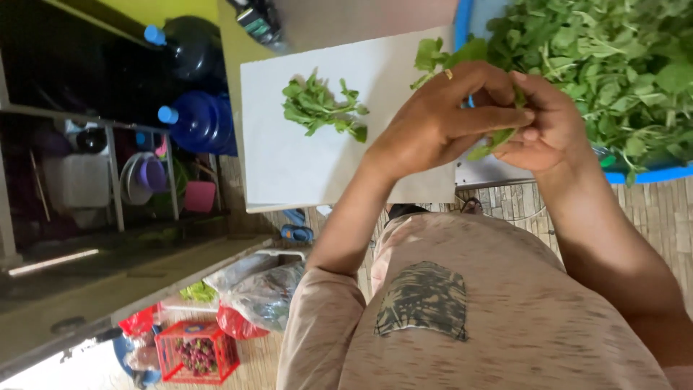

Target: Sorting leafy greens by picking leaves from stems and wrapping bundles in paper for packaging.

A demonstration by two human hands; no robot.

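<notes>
Pinching a leafy sprig point(498, 141) between both hands point(491, 123).

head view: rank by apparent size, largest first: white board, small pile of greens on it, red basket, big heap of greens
1. white board
2. big heap of greens, cut off by the frame, so it may well be larger
3. red basket, farther from the camera, so its rank against the pile is unsure
4. small pile of greens

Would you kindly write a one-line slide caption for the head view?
Both hands, left hand and right hand, pinch a leafy sprig beside a heap of greens.
</notes>
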